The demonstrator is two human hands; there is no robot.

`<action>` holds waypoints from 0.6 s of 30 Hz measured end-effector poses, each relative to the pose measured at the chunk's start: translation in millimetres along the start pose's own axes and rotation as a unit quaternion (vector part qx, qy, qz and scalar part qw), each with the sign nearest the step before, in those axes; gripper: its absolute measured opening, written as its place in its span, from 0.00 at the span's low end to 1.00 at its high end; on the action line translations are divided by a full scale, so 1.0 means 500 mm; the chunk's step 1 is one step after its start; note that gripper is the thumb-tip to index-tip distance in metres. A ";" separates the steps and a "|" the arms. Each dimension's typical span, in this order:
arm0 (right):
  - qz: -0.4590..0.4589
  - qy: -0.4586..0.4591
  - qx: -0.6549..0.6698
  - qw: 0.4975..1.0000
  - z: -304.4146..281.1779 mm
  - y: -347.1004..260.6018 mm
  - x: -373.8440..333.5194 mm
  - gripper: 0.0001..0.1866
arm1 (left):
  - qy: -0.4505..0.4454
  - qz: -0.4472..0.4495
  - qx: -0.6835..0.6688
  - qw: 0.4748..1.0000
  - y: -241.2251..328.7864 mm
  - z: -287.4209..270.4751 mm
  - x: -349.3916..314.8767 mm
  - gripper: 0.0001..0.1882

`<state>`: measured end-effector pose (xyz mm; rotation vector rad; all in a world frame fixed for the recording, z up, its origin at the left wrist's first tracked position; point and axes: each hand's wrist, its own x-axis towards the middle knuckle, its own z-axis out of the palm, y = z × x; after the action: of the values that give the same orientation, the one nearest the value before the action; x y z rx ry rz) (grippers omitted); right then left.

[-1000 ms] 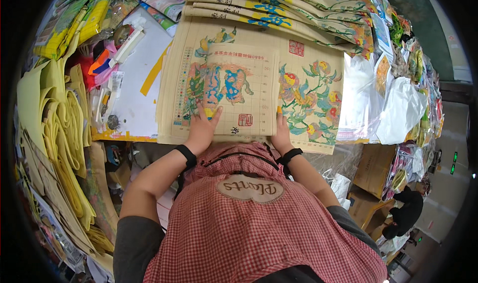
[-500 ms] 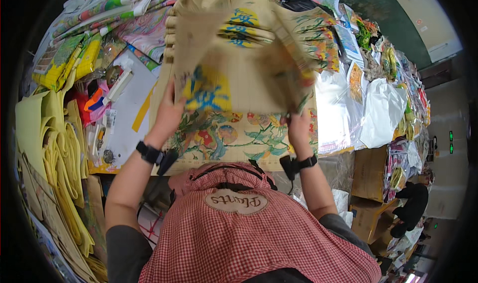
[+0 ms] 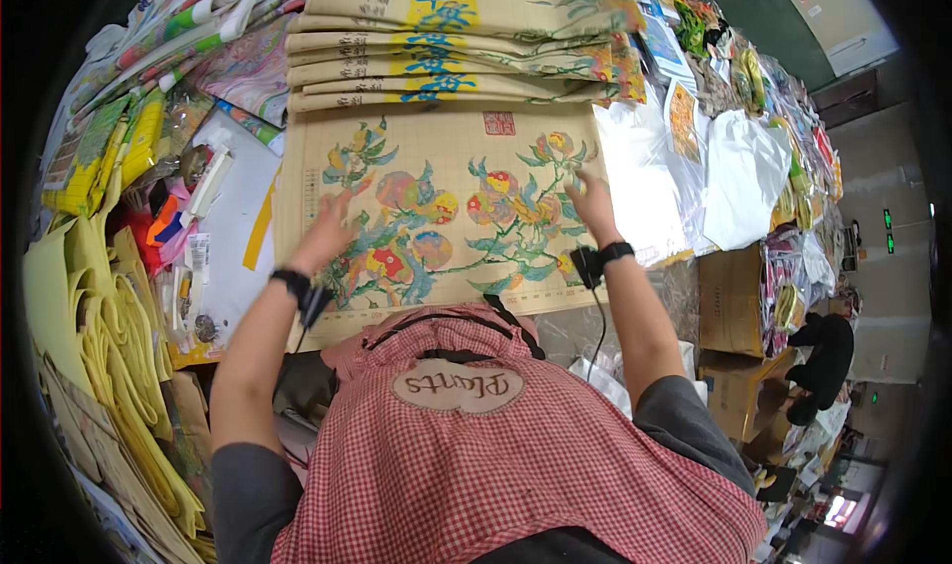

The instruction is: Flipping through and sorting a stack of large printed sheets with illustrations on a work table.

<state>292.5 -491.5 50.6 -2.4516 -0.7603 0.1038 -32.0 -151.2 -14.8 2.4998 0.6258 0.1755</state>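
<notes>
In front of me lies a beige printed cloth sheet with colourful fruit and leafy branches. My left hand rests on its left part with the fingers stretched out, holding nothing. Over the right part, beside the upper fruit, my right hand is also open, its fingers at the printed surface. Beyond both hands, several more beige sheets are folded back in overlapping layers, showing yellow discs with blue writing. Each wrist carries a black strap with a small dark device.
To the left are a white board with small tools, a yellow strip and draped yellow cloth. Plastic-wrapped packets and a white bag lie right. Cardboard boxes stand below; a dark-clothed person is farther right.
The sheet that both hands held up has been let go and now lies folded back at the far side. My hands have come down onto the flat fruit-printed sheet.
</notes>
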 end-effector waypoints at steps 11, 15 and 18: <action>0.240 0.033 -0.238 0.940 -0.026 0.307 -0.233 0.37 | -0.187 0.002 0.046 0.981 0.106 0.110 -0.221 0.39; 0.310 -0.048 -0.209 0.926 -0.056 0.279 -0.196 0.33 | -0.237 -0.002 0.100 0.966 0.151 0.106 -0.193 0.40; 0.323 -0.122 0.001 0.939 -0.113 0.209 -0.161 0.21 | -0.244 0.029 0.077 0.966 0.190 0.123 -0.182 0.39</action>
<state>290.5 -634.1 34.3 -2.6178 -0.0144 0.6626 -59.4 -293.8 -14.5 2.5682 0.3694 -0.4720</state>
